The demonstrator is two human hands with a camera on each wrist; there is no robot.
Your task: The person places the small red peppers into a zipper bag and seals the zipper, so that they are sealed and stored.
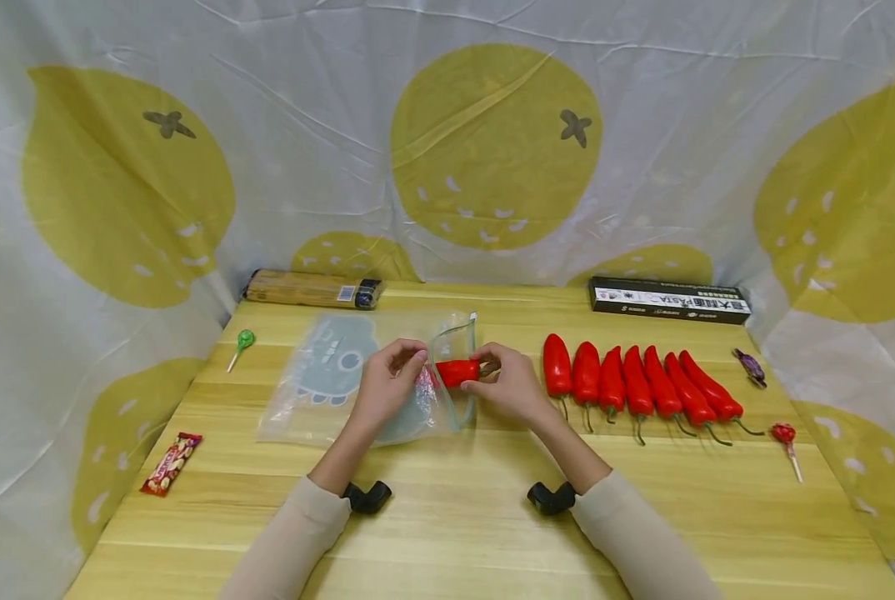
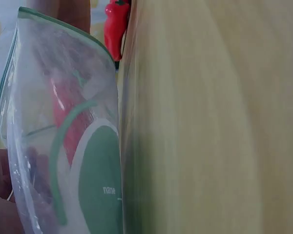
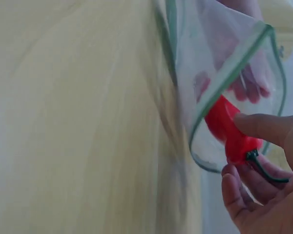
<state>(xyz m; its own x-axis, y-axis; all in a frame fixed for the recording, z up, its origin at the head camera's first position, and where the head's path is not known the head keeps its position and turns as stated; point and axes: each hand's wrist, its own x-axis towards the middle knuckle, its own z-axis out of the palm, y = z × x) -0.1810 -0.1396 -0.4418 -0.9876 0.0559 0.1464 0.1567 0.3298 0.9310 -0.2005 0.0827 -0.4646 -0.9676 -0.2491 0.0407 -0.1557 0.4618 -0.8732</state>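
A clear zip bag (image 1: 290, 417) with a blue-grey print lies on the wooden table, its green-edged mouth gaping to the right. My left hand (image 1: 389, 379) pinches the bag's upper layer close to the mouth. Between the thumb and fingers of my right hand (image 1: 509, 383) is a red chili pepper (image 1: 458, 372), held near its green stem. Its tip end lies inside the bag and its stem end sticks out, as the right wrist view shows with the pepper (image 3: 234, 129). Through the plastic in the left wrist view, the pepper's body (image 2: 71, 117) appears blurred.
Several red chili peppers (image 1: 612, 379) lie in a row on the right. A pasta box (image 1: 668, 300) and a spaghetti pack (image 1: 312, 289) sit at the back. Lollipops (image 1: 246, 339) (image 1: 783, 432), a snack bar (image 1: 172, 464) and a purple candy (image 1: 751, 367) lie near the sides.
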